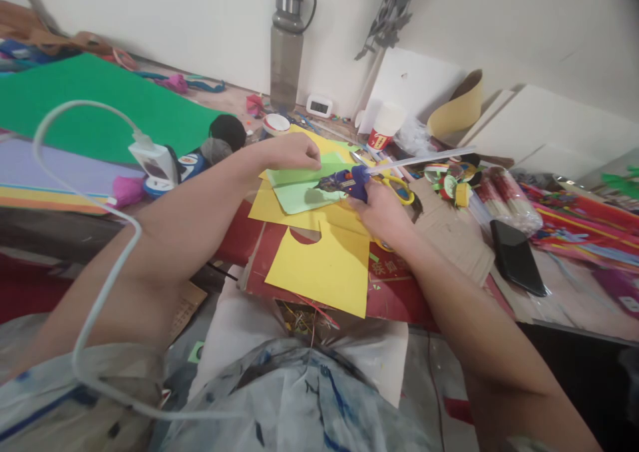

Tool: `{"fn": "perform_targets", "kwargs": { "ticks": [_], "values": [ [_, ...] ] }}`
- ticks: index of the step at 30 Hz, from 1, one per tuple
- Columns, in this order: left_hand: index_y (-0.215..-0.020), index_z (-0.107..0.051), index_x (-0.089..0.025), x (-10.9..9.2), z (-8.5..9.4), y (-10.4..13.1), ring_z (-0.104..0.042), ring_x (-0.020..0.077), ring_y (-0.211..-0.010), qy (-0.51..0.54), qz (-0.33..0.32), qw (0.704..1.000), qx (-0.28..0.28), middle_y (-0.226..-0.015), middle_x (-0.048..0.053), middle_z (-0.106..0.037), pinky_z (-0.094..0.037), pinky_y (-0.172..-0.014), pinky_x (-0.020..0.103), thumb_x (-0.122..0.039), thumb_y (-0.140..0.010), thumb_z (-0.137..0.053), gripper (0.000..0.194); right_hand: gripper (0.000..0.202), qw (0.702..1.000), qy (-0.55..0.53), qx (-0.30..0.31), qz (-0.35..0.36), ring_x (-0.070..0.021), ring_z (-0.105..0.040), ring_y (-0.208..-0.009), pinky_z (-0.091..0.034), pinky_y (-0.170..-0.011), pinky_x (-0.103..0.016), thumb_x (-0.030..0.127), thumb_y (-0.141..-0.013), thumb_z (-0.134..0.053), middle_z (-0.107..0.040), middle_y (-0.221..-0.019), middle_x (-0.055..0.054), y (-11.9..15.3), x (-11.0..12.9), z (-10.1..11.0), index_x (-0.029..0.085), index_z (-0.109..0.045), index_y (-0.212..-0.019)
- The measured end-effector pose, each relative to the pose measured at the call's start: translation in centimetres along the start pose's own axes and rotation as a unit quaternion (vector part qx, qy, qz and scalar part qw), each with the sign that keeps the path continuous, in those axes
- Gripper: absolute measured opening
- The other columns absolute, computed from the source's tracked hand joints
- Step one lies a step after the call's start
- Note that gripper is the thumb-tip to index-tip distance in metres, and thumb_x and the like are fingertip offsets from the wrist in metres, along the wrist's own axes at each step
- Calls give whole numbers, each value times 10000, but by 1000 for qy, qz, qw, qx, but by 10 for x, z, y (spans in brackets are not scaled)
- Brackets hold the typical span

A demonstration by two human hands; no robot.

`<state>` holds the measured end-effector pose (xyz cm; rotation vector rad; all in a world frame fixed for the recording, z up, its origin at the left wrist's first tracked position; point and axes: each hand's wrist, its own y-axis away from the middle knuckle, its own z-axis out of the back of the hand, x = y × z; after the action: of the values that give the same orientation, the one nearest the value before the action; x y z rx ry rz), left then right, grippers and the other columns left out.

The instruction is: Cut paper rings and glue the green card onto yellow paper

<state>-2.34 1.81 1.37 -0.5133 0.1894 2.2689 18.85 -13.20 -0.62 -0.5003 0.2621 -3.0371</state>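
Observation:
My right hand (382, 209) is wrapped round a blue glue gun (344, 182), its nozzle pointing left over light green paper (299, 196). A long clear glue stick (424, 158) juts out of the gun's back end toward the right. My left hand (294, 152) is closed, its fingers pinching the upper part of the green paper, which is partly raised there. Under the green paper lie yellow sheets (324, 269), one with a rounded notch cut out of its edge. Yellow-handled scissors (399, 189) rest just beyond my right hand, partly hidden.
A grey bottle (286, 59) stands at the wall near a small white clock (319, 106). Right of it are a paper cup (384, 129) and a black phone (518, 255). A white cable (107, 279) loops across the left. Green sheets (100, 106) lie at left.

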Motion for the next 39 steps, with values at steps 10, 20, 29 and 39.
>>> {"fn": "perform_targets", "kwargs": {
  "ticks": [10, 20, 29, 39],
  "values": [
    [-894, -796, -174, -1, -1, 2, -646, 195, -815, -3, 1, 1000, -14, -859, 50, -756, -420, -733, 296, -397, -767, -591, 329, 224, 999, 23, 12, -27, -337, -710, -1007, -520, -842, -396, 304, -933, -611, -761, -1077, -191, -1, 1, 8, 138, -694, -1058],
    [-1081, -809, -230, 2, 9, 3, -657, 219, -895, -27, -21, 997, 70, -922, 44, -766, -435, -827, 303, -431, -711, -634, 455, 243, 998, 7, 21, 57, -326, -683, -1128, -491, -965, -407, 321, -997, -539, -746, -1172, -181, -6, 4, 13, 147, -687, -1079],
    [-1031, -808, -195, 9, 12, 3, -627, 218, -793, -3, -6, 1000, 16, -842, 70, -739, -433, -741, 313, -370, -697, -627, 418, 278, 1000, 16, 7, 22, -342, -691, -1107, -498, -900, -389, 302, -1002, -519, -743, -1176, -216, -14, 22, 0, 115, -672, -1140],
    [-1070, -802, -209, 10, 13, 4, -648, 229, -840, -4, 5, 999, 38, -829, 51, -730, -435, -776, 319, -406, -719, -628, 439, 320, 999, 0, 14, 32, -333, -694, -1044, -506, -848, -388, 336, -1007, -501, -746, -1135, -209, -1, 7, -2, 113, -650, -1183]
  ]
}}
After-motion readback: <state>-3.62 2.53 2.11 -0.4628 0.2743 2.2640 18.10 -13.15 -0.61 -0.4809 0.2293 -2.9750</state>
